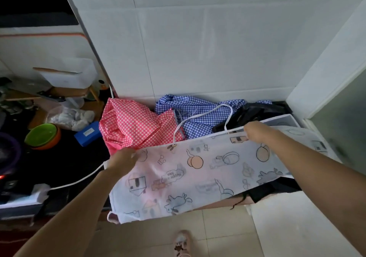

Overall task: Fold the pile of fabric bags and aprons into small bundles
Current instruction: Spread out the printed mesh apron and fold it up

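Head view: the dark table (79,157) runs along a white tiled wall, and over its near edge hangs the printed apron (178,173), stretched wide between both hands with its lower part drooping toward the floor. Behind it, against the wall, the rest of the pile waits unfolded: pink checked fabric (128,126), blue checked fabric (200,110) and a black bag (257,112). The left hand (122,160) has its fingers curled round the apron's upper left corner; the right hand (255,131) grips the top edge further along. To fold well, I would keep that top edge taut and level, bring the two corners together so the sides match, and first tuck in the loose white strap (79,179) trailing off to the left, so it ends up inside the bundle.
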{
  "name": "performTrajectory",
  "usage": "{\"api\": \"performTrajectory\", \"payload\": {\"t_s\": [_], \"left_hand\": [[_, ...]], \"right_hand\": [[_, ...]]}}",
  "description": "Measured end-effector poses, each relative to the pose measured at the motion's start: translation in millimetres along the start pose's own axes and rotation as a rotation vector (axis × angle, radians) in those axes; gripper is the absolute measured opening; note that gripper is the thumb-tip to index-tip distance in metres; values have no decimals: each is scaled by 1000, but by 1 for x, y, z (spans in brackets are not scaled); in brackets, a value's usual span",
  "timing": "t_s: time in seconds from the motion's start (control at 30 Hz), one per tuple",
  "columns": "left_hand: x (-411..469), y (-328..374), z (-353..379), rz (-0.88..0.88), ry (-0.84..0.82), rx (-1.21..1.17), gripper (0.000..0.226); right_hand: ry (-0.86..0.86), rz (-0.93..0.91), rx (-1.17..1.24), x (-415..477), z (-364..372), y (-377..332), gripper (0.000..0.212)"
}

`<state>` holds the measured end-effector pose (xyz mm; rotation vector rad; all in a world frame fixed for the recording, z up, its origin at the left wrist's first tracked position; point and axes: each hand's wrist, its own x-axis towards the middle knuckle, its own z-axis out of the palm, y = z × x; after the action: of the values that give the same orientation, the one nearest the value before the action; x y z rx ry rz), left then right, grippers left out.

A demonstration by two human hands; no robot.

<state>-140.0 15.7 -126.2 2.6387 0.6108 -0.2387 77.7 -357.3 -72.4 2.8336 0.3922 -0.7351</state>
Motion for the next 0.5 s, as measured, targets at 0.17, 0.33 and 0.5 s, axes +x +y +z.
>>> {"api": "performTrajectory", "payload": {"t_s": [0.17,0.33,0.5], "left_hand": [[14,-11,-2,47,-41,-18,37],[24,-1,0,9,188,95,24],[5,49,30,281,366,-77,25]], "right_hand": [[25,19,-92,21,13,-5,11],[116,74,-164,37,32,-5,17],[208,70,-56,41,43,-7,11]]}}
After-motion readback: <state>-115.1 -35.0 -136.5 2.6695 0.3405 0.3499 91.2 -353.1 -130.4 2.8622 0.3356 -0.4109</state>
